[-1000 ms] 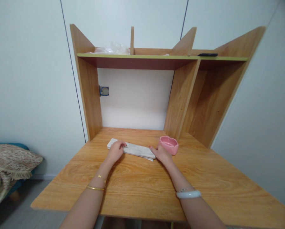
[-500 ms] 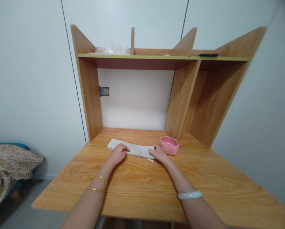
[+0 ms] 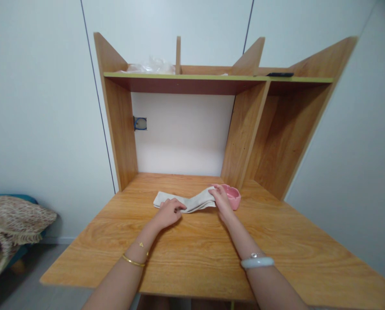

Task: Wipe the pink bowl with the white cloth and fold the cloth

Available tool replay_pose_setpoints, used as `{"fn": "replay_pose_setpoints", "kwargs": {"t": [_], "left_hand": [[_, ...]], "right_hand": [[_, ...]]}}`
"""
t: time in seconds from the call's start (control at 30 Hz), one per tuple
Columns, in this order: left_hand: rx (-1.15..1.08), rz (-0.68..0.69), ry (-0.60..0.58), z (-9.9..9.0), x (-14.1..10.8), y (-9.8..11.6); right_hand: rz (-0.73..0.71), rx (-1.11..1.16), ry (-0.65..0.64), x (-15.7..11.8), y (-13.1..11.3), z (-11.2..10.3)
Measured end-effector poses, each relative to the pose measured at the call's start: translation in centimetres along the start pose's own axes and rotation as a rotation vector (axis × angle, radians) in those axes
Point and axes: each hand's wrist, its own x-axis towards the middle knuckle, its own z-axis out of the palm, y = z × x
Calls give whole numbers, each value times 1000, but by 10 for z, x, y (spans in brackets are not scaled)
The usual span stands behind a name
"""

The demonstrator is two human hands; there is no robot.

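Observation:
A folded pale grey cloth (image 3: 197,202) lies as a long strip across the wooden desk (image 3: 192,249), its right end lifted. That raised end is pinched in my right hand (image 3: 220,200), which partly covers a pink ashtray-like dish (image 3: 233,198) just behind it. My left hand (image 3: 171,212) rests on the front edge of the cloth near its middle, fingers curled and closed on it. The left end of the cloth lies flat on the desk.
A wooden shelf unit (image 3: 186,77) rises from the back of the desk, with a plastic bag (image 3: 152,66) and a black flat object (image 3: 280,74) on top. At the far left is a bed with a patterned blanket (image 3: 18,215).
My right hand has raised the cloth's right end, so the strip now bends upward. My left hand has moved slightly right and nearer, and the cloth's left end has shifted right.

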Motion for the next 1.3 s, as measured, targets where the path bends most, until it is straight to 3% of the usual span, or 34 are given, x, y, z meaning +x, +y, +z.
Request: {"fn": "replay_pose_setpoints", "kwargs": {"t": [0.13, 0.27, 0.43, 0.57, 0.7, 0.8, 0.9, 1.07, 1.3], "left_hand": [[-61, 140, -102, 9, -3, 19], [-34, 269, -176, 13, -8, 33], [8, 320, -117, 11, -12, 40], [41, 213, 39, 5, -8, 30], [95, -200, 239, 0, 1, 8], [59, -409, 255, 1, 6, -6], [-18, -402, 199, 5, 9, -11], [-121, -279, 140, 14, 10, -6], [-232, -188, 130, 22, 14, -11]], "right_hand": [[-47, 202, 76, 3, -5, -3], [-63, 239, 80, 2, -9, -3], [-70, 278, 52, -1, -11, -2], [-67, 313, 47, -3, -13, -3], [-85, 271, 28, -5, -13, -3], [-93, 288, 27, -5, -13, -2], [-91, 312, 37, -5, -14, -3], [-123, 250, 34, -7, -19, -6], [-143, 98, -283, -22, -21, 9]]}}
